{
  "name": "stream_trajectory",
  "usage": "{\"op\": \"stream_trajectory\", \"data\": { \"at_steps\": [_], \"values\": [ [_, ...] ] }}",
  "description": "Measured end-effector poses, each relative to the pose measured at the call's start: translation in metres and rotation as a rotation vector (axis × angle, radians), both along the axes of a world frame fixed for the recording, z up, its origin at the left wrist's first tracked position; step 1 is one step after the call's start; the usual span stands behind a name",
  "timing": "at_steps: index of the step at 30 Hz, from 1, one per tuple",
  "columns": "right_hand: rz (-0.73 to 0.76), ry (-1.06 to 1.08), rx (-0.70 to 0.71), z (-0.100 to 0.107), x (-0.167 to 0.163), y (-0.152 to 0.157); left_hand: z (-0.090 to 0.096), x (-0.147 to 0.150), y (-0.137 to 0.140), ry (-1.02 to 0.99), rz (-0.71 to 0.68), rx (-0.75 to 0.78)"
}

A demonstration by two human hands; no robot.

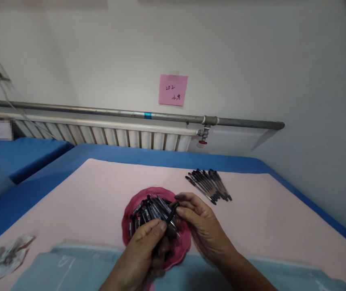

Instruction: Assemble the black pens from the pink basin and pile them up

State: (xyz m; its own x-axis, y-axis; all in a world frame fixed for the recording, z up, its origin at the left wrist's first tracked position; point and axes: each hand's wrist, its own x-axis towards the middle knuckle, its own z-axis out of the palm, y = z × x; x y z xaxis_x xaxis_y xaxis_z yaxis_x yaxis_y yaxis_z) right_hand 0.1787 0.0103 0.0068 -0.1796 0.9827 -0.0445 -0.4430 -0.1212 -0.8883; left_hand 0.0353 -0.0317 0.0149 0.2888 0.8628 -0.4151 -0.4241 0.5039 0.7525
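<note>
My left hand and my right hand meet over the right part of a pink scalloped basket. Between them is a short black pen part, slanting up to the right. Fingertips of both hands pinch it, one hand at each end; whether it is a cap alone or part of a whole pen is hidden. Beneath lie several loose pen parts, clear barrels and dark pieces, heaped in the basket. To the right, a fanned pile of black-capped pens rests on the pink sheet, apart from my hands.
The pink sheet covers a blue table. A grey-green cloth lies along the near edge, with a stained crumpled tissue at left. Behind are a radiator, a pipe, a red-handled valve and a pink note.
</note>
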Motion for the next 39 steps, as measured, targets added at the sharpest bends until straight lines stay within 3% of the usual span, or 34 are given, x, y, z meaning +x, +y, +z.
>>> {"op": "stream_trajectory", "data": {
  "at_steps": [4, 8, 12, 25, 32, 39],
  "values": [
    [-0.006, 0.011, 0.009, 0.000, -0.001, -0.001, 0.003, 0.000, -0.002, -0.038, -0.015, -0.048],
    [-0.123, 0.023, 0.007, 0.004, 0.001, 0.003, 0.002, -0.001, -0.001, -0.060, 0.011, -0.048],
    [-0.213, 0.019, -0.022, 0.007, 0.006, 0.007, -0.002, -0.009, 0.006, -0.144, 0.194, 0.009],
    [0.083, -0.224, -0.034, -0.005, -0.012, -0.019, 0.003, -0.029, 0.019, -0.216, 0.424, 0.131],
    [0.018, -0.105, -0.016, -0.008, -0.014, -0.019, -0.004, -0.027, 0.023, -0.188, 0.501, 0.130],
    [-0.020, -0.175, 0.045, -0.009, -0.014, -0.020, -0.010, -0.026, 0.024, -0.200, 0.539, 0.132]
  ]
}}
